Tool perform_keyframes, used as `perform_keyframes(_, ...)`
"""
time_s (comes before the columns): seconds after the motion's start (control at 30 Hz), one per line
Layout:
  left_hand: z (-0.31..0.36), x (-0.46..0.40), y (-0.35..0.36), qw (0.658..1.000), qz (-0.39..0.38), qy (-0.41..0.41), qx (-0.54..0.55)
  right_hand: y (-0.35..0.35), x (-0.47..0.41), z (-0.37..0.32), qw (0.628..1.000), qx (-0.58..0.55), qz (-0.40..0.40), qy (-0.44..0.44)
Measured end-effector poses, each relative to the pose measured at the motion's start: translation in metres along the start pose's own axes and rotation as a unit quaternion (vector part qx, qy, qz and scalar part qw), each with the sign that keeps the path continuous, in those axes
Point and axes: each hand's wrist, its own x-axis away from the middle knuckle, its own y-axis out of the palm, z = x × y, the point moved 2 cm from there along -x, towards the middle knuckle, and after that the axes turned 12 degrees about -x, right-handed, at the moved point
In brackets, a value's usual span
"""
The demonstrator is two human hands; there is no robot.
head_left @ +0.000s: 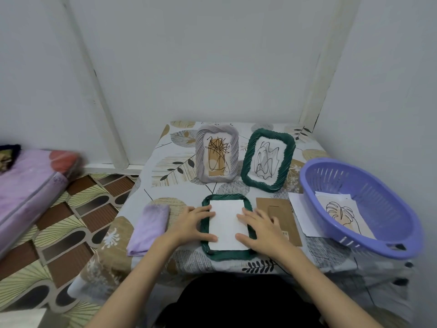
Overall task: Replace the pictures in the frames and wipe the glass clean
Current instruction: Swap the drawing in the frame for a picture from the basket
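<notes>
Fingers (203, 210) of both hands lie flat and spread, gripping nothing, pressing a white sheet (227, 223) into the face-down green frame (205, 247) at the table's near middle. Likely step: seating the new picture; next comes the brown backing board (287, 223) just right. Folded cloth (149, 228) lies left, basket (335, 183) crowds right.

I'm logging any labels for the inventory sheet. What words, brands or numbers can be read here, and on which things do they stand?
No text can be read.
Brown cardboard backing board: a small pale sticker near its lower edge, too small and blurred to read.
Standing grey frame, standing green frame and the sheet in the purple basket: line drawings only, no words.
</notes>
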Motion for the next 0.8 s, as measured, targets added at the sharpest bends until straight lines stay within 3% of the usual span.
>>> perform_keyframes(0.07,0.0,0.001,0.0,1.0,0.0,-0.001,-0.002,-0.006,0.001,0.004,0.994,0.017,0.096,0.043)
perform_keyframes(0.13,0.0,0.001,0.001,1.0,-0.001,-0.004,-0.001,-0.012,0.004,0.012,0.971,0.04,0.185,0.144)
perform_keyframes(0.2,0.0,0.002,0.0,1.0,-0.001,-0.008,0.001,-0.014,0.009,0.019,0.947,0.042,0.214,0.235)
perform_keyframes(0.27,-0.001,0.003,0.001,1.0,0.001,-0.018,0.008,-0.012,0.012,0.024,0.938,0.038,0.225,0.261)
perform_keyframes(0.53,-0.001,0.006,0.004,0.999,-0.006,-0.036,0.018,-0.013,0.01,0.037,0.919,-0.073,0.299,0.246)
perform_keyframes(0.8,-0.003,0.005,0.006,0.999,-0.003,-0.036,0.02,-0.034,0.01,0.01,0.918,-0.154,0.349,0.106)
